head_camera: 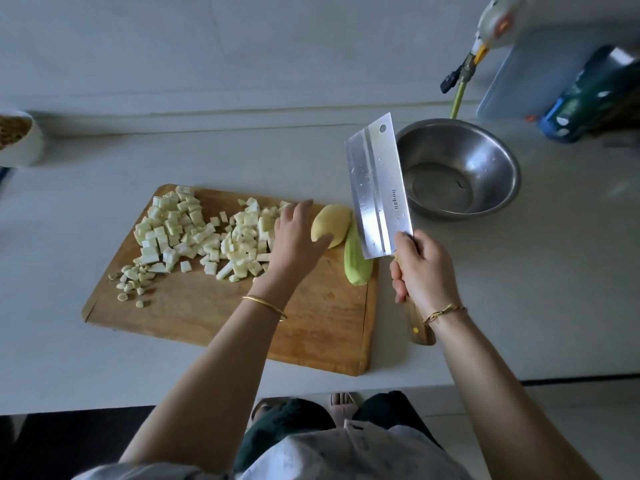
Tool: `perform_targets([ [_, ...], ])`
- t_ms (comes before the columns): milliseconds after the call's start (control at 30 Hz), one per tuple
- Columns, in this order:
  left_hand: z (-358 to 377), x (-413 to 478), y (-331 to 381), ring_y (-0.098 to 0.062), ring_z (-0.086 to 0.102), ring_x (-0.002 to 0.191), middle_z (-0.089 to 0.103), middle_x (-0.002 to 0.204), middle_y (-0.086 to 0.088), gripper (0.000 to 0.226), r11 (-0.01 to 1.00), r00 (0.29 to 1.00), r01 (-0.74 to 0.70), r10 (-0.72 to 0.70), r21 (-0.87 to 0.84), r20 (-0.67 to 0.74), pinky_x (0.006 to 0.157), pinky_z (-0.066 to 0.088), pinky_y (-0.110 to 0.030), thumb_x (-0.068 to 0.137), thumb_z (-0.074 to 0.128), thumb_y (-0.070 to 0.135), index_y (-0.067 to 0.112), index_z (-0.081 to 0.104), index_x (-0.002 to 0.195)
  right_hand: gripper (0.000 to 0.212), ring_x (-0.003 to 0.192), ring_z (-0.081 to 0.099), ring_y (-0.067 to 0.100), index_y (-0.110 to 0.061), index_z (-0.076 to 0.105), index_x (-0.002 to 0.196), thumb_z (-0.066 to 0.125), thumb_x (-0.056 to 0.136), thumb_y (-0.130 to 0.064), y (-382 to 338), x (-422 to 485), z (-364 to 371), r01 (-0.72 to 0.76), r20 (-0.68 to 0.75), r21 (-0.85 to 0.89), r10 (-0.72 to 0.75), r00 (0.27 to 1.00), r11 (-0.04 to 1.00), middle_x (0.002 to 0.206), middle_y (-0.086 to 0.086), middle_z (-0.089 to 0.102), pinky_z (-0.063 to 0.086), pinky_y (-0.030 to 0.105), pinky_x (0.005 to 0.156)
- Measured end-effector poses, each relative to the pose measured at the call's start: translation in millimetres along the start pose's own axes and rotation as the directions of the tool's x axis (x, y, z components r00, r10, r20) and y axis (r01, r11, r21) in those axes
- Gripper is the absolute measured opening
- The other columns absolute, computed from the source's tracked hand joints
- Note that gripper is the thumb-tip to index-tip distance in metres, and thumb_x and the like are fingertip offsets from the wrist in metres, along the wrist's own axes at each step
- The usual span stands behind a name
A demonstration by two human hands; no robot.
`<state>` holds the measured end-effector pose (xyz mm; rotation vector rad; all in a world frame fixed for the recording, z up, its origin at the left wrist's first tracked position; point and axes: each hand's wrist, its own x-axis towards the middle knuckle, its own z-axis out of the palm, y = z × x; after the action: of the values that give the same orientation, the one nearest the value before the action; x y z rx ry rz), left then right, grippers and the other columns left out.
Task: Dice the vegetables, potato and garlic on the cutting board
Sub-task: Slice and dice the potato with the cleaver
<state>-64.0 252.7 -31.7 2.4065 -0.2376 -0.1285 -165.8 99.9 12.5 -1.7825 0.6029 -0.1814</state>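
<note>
- A person is standing at a pale counter (519,289), working over a wooden cutting board (207,317).
- The left hand (298,237) is lying low at the right edge of a heap of diced vegetables (194,233). Its fingers are stretching out straight and close together, while the thumb is splaying wide and resting against a peeled potato (330,220).
- The potato is lying whole near the board's far right corner. It is touching a pale green peeled vegetable (356,271), which is lying along the board's right edge.
- The right hand (420,271) is wrapping all its fingers around the wooden handle of a cleaver (377,188). It is holding the broad blade raised and clear of the board (the blade is hiding the far end of the green vegetable).
- Chopped garlic (133,282) is sitting in a small scatter at the near left of the heap.
- A steel bowl (460,168) is sitting on the counter just past the board's far right corner.
- A white bowl (20,143) is showing at the frame's left edge, well apart from the board.
- A thin gold bangle (265,303) is circling the left wrist.
</note>
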Motion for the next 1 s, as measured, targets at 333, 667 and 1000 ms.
perform_targets([
  [333, 15.1, 39.2, 10.2, -0.036, 0.032, 0.131, 0.04, 0.14, -0.015, 0.084, 0.98, 0.958, 0.053, -0.103, 0.19, 0.266, 0.104, 0.032, -0.044, 0.078, 0.071, 0.03, 0.02, 0.024, 0.147, 0.036, 0.031, 0.038, 0.023, -0.012, 0.036, 0.062, 0.047, 0.096, -0.021, 8.0, -7.2, -10.9, 0.004, -0.021, -0.073, -0.006, 1.0, 0.997, 0.042, 0.003, 0.041, 0.029, 0.02, 0.033],
  [667, 20.7, 36.9, 6.0, -0.032, 0.049, 0.115, 0.048, 0.125, -0.015, 0.087, 0.996, 0.959, 0.063, -0.077, 0.058, 0.271, 0.094, 0.047, -0.045, 0.068, 0.08, 0.028, 0.015, 0.031, 0.139, 0.038, 0.032, 0.039, 0.025, -0.012, 0.035, 0.062, 0.046, 0.096, -0.021, 8.4, -11.3, -3.6, 0.017, 0.005, -0.065, -0.017, 1.0, 0.998, 0.044, 0.007, 0.043, 0.032, 0.022, 0.035],
  [1000, 5.0, 8.8, -0.3, -0.029, 0.041, 0.119, 0.044, 0.129, -0.011, 0.076, 0.998, 0.995, 0.053, -0.057, 0.042, 0.081, 0.095, 0.038, -0.037, 0.067, 0.078, 0.024, 0.016, 0.039, 0.132, 0.035, 0.03, 0.036, 0.019, -0.013, 0.036, 0.063, 0.047, 0.096, -0.021, 5.4, -4.5, -1.7, 0.008, 0.003, -0.01, -0.008, 1.0, 1.0, 0.045, 0.001, 0.045, 0.034, 0.026, 0.036],
])
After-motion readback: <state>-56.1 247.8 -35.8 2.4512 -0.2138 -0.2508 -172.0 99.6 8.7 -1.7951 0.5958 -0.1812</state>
